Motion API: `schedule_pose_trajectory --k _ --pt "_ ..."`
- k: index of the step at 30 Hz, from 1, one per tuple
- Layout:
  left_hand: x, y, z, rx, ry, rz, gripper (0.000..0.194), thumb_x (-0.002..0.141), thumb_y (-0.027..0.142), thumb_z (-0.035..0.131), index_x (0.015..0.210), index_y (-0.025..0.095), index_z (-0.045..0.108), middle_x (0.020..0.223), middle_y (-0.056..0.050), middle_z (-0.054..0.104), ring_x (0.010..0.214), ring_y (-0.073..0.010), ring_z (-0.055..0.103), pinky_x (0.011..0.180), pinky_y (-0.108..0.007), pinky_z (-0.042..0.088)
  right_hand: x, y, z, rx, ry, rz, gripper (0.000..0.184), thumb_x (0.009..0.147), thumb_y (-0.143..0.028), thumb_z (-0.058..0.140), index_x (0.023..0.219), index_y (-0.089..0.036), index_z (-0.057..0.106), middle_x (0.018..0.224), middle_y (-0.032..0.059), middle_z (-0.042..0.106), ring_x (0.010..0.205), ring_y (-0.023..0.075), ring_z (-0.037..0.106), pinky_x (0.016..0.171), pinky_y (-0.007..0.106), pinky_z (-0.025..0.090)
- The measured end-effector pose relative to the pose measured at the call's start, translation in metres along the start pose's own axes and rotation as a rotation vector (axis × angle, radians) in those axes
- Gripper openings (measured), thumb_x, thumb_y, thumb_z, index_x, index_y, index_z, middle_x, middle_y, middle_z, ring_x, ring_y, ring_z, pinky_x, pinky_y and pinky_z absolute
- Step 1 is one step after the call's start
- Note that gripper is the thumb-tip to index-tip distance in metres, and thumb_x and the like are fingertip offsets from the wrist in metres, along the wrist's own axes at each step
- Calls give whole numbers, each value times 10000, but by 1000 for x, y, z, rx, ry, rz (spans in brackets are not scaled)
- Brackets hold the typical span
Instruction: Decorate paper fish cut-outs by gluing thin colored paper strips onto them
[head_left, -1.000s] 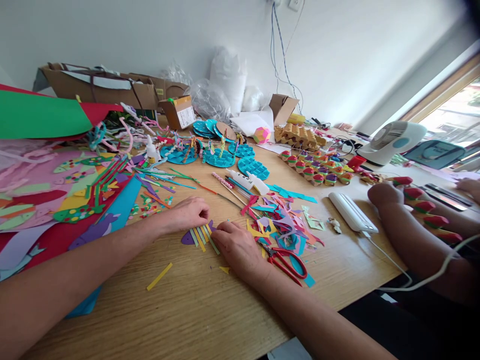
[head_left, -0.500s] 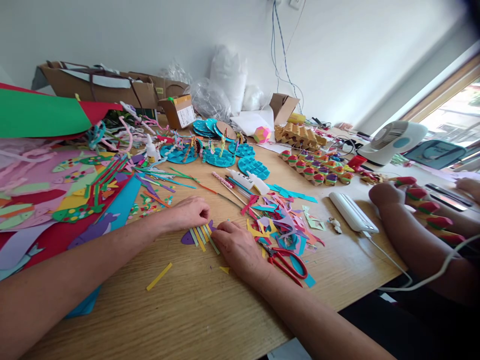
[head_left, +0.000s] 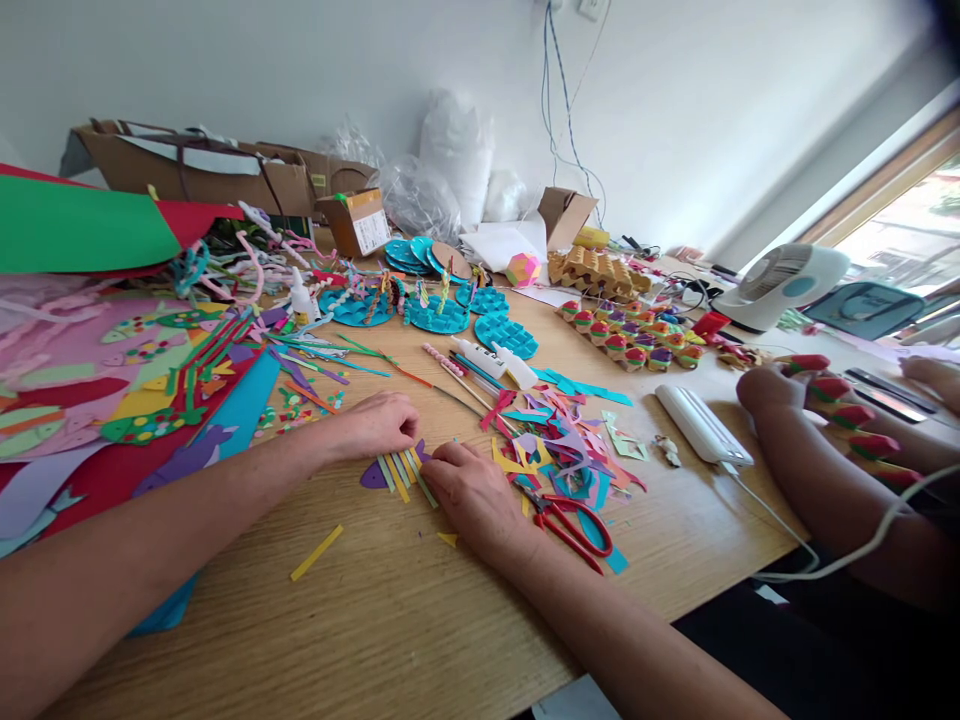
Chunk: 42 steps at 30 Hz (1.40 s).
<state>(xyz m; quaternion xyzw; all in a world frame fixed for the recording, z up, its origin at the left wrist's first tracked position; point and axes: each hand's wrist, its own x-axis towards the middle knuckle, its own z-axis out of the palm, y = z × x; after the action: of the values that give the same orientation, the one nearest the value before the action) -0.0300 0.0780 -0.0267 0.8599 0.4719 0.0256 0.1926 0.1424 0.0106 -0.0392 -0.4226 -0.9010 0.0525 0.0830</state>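
The wooden worktop (head_left: 360,640) spreads widest, its near edge cut off at the bottom and its left side partly hidden beneath coloured sheets (head_left: 97,490). Toward the right, a co-worker's arm (head_left: 817,490) covers part of a painted egg carton (head_left: 851,415); what that hand holds is hard to make out. Mid-worktop, well in from the near edge, the right hand (head_left: 476,490) lies with fingers bent at the tail end of a purple fish (head_left: 373,476), while the left hand (head_left: 381,424) is curled at the fish's far side. Both sets of fingertips are hidden, so I cannot tell whether either pinches anything. Paper scraps (head_left: 570,450) heap up beyond the right hand, with red scissors (head_left: 550,510) just beside it. The fish lies flat between the hands, crossed by yellow and pale strips (head_left: 400,475) whose far ends are unclear. One loose yellow strip (head_left: 316,553) rests nearer the near edge. Against half a second ago, the view has shifted very slightly; hands, fish and strips keep their places.
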Motion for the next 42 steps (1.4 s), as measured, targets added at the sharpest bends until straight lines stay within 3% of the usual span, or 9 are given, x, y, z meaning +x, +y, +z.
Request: schedule_pose_trajectory --k 16,26,34,42 --pt "0 7 -5 28 -29 15 153 625 147 493 697 187 622 756 -17 608 746 -170 543 610 -236 386 -2 -8 -9 71 29 -6 209 870 -211 432 835 -175 634 874 50 598 803 144 527 736 254 385" --pt "3 6 -7 -7 -92 -23 186 625 136 501 708 179 662 763 -18 641 760 -166 566 613 -217 403 1 5 -14 328 104 66 180 817 -137 497 844 -157 673 844 44 626 753 116 566 672 204 409" --pt "4 1 -6 -67 -130 -21 214 637 122 462 686 178 662 663 8 647 625 -132 564 511 -190 374 28 8 -27 273 -106 115 209 753 -100 540 846 -191 703 822 23 658 741 126 584 666 203 397" --pt "3 1 -4 -77 -108 9 202 637 139 460 665 182 656 638 16 623 620 -136 546 502 -196 353 38 3 -19 247 -126 138 179 730 -104 547 808 -182 689 819 27 636 771 135 567 665 207 385"
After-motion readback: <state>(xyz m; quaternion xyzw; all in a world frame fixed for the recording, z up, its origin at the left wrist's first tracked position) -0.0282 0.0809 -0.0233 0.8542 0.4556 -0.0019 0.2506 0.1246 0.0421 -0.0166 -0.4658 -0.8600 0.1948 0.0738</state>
